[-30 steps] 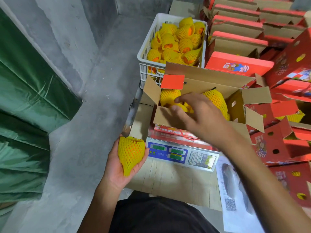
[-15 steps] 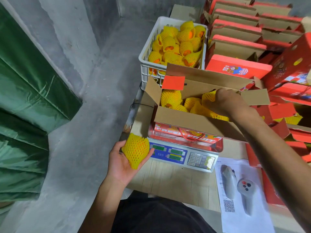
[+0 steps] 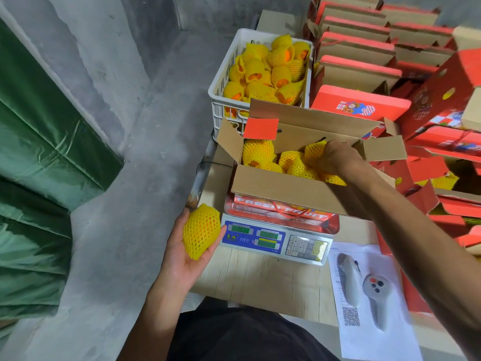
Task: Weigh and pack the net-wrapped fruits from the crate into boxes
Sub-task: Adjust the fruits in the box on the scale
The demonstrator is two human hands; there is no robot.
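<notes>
1. Risk of an off weight: right hand (image 3: pixel 335 157) sits down inside the open box (image 3: pixel 281 188) on the scale (image 3: pixel 276 238), fingers curled among the netted fruits (image 3: pixel 294 162) at the far right corner; any press there would probably skew the reading. Display digits too blurred to read.
2. Risk of a drop: left hand (image 3: pixel 190 254) lies palm up beside the scale's left edge, fingers loosely cupped round one spare fruit (image 3: pixel 201 231) in yellow foam net, only lightly held; a tilt of the palm could roll it to the concrete floor.
3. Risk of crushing or snagged netting: box looks near full, so forcing the spare fruit in could squeeze the ones packed below.
4. Supply: white crate (image 3: pixel 218 82) behind the box, holding many more netted fruits, so much of the task seems left.
5. Against half a second earlier: right hand much where it was, in the same corner of the box; left hand and spare fruit in about the same place by the scale; box not visibly shifted on the pan.
</notes>
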